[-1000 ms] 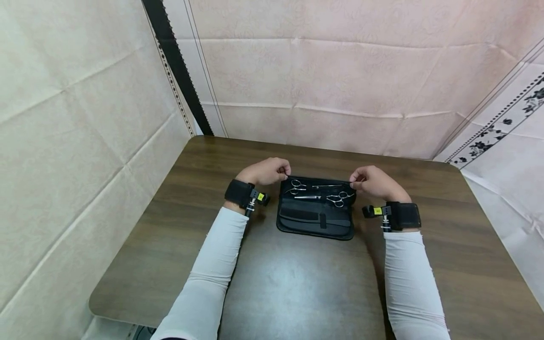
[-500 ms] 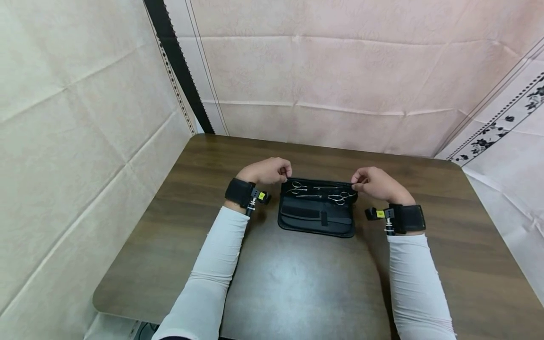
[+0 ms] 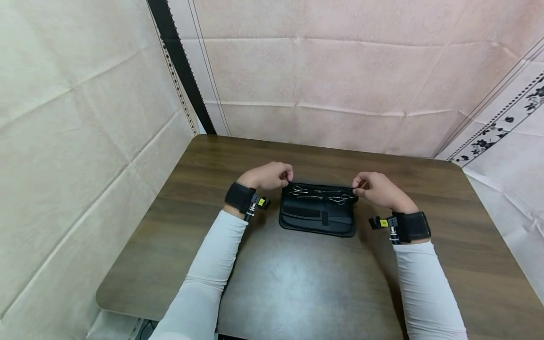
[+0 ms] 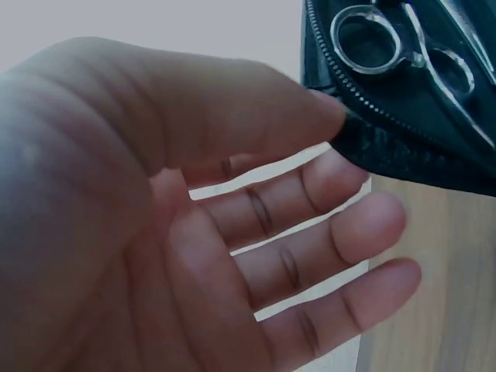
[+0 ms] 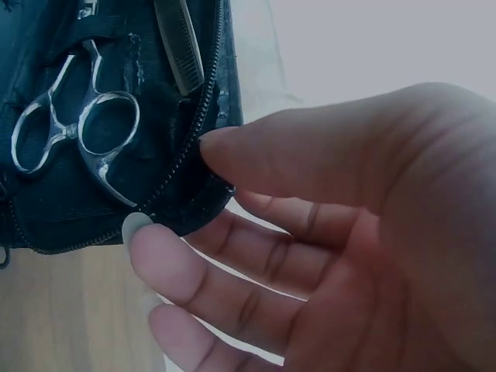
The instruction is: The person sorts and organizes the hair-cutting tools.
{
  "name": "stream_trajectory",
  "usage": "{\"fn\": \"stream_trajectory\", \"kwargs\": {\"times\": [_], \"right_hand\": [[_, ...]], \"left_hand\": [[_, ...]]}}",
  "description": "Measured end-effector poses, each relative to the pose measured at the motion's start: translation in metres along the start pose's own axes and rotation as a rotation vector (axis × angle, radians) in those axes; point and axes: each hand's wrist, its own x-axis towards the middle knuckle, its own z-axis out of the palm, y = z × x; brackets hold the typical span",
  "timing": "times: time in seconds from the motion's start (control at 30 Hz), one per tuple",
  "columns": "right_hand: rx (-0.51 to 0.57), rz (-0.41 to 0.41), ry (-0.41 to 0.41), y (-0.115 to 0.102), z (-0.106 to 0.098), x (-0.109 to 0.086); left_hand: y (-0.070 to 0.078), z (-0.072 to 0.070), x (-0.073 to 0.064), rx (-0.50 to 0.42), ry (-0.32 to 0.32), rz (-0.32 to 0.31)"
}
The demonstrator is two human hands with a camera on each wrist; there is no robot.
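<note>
A black zip case (image 3: 316, 222) lies unfolded on the table, with scissors (image 3: 338, 199) and other slim metal tools in its far half. My left hand (image 3: 268, 176) pinches the case's far left corner between thumb and fingers; the left wrist view shows scissor finger rings (image 4: 366, 39) just inside the zip there. At the far right corner my right hand (image 3: 376, 187) pinches the edge, thumb on the inner side by the zip. Beside it in the right wrist view are another pair of scissors (image 5: 108, 124) and a toothed blade (image 5: 180, 46). The far half tilts up from the table.
The case lies at the far edge of a grey mat (image 3: 297, 283) on a brown wooden table (image 3: 204, 189). Pale cloth hangs (image 3: 340, 75) behind the table and at both sides. Black bands with small cameras are strapped to both wrists.
The far half of the case has risen and looks narrower in the head view, its tools seen at a flatter angle. Both hands keep their grip and have shifted slightly nearer.
</note>
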Motion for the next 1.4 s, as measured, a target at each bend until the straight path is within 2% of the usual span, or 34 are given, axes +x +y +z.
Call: {"fn": "stream_trajectory", "kwargs": {"times": [0.27, 0.83, 1.17, 1.27, 1.4], "right_hand": [[-0.023, -0.032, -0.003, -0.001, 0.004, -0.010], [0.001, -0.101, -0.038, 0.000, 0.011, -0.024], [-0.021, -0.121, -0.075, 0.000, 0.014, -0.026], [-0.023, -0.115, -0.084, 0.001, 0.014, -0.026], [-0.018, -0.121, -0.094, 0.001, 0.015, -0.027]], "left_hand": [[0.002, 0.003, -0.006, 0.021, -0.026, 0.025], [0.010, 0.010, -0.018, 0.032, -0.087, 0.054], [0.015, 0.014, -0.020, 0.024, -0.149, 0.030], [0.015, 0.016, -0.019, 0.022, -0.171, 0.003], [0.014, 0.021, -0.013, 0.036, -0.176, 0.004]]}}
